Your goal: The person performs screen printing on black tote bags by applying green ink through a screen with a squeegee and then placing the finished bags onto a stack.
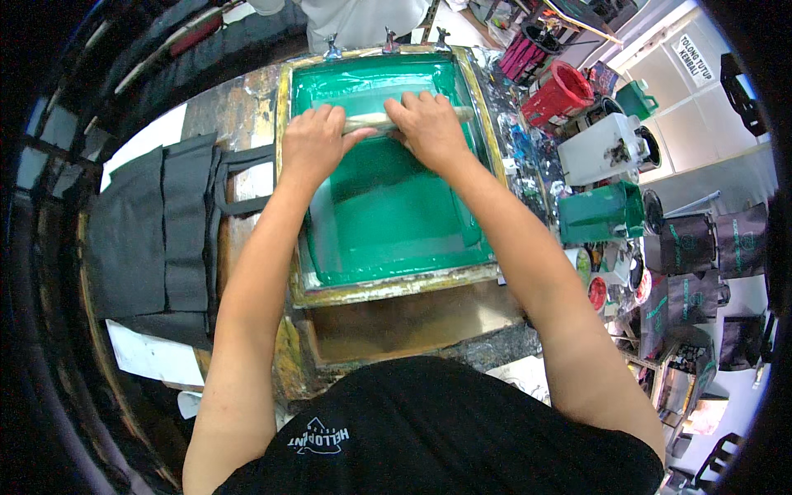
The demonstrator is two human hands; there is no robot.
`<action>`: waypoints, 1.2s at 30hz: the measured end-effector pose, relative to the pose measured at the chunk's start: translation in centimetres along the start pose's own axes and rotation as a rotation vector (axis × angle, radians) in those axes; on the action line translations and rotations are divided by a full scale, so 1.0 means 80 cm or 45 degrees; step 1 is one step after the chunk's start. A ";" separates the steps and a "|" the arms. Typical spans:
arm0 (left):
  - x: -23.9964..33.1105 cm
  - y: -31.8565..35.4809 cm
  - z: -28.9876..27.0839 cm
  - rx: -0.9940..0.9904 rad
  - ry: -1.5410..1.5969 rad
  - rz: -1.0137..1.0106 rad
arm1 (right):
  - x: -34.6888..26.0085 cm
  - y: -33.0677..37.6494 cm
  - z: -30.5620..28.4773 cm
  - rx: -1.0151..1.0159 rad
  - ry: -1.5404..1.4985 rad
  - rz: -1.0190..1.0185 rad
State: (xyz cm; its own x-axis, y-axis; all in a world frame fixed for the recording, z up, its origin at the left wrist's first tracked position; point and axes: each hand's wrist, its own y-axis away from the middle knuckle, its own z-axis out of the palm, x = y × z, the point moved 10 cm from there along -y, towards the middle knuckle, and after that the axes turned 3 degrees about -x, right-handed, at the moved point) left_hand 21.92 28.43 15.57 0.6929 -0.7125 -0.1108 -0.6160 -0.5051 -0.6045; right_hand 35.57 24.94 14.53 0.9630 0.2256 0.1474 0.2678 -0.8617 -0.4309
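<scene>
A: By how many hands is the squeegee (368, 123) held?
B: By two: its one bar is gripped by the left hand (315, 139) and the right hand (431, 130), fingers curled over it.
A: Where?
B: Across the green ink (388, 219), toward the far end of one screen frame (396, 290).
A: What else is counted?
B: Three small fittings (389, 40) are mounted along the far edge; one red bucket (561, 97) is seen at right.

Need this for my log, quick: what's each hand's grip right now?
Left hand: closed, holding the squeegee.
Right hand: closed, holding the same squeegee.
</scene>
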 end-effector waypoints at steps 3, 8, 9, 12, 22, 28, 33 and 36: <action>0.029 0.040 -0.034 -0.018 0.006 -0.005 | -0.029 0.041 -0.024 -0.092 0.003 -0.008; 0.080 0.104 -0.093 -0.068 0.073 -0.037 | -0.077 0.119 -0.076 -0.057 -0.072 -0.016; 0.090 0.117 -0.100 -0.083 0.082 -0.033 | -0.086 0.134 -0.082 -0.113 -0.050 -0.010; 0.118 0.155 -0.132 -0.111 0.101 -0.030 | -0.114 0.177 -0.102 -0.213 -0.008 -0.013; 0.115 0.183 -0.151 -0.206 0.359 -0.130 | -0.128 0.191 -0.121 -0.219 -0.028 0.030; 0.040 0.291 -0.161 -0.171 0.381 -0.526 | -0.145 0.220 -0.129 -0.229 -0.101 0.118; -0.004 0.333 -0.121 -0.497 0.300 -0.723 | -0.149 0.224 -0.123 -0.309 -0.167 0.120; 0.004 0.334 -0.116 -0.539 0.273 -0.632 | -0.150 0.224 -0.126 -0.331 -0.187 0.143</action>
State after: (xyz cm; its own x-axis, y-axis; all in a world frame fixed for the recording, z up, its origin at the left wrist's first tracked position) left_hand 2.23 10.19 6.68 0.8685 -0.4058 0.2846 -0.3681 -0.9126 -0.1777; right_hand 28.50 2.21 13.98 0.9851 0.1697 -0.0264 0.1615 -0.9679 -0.1926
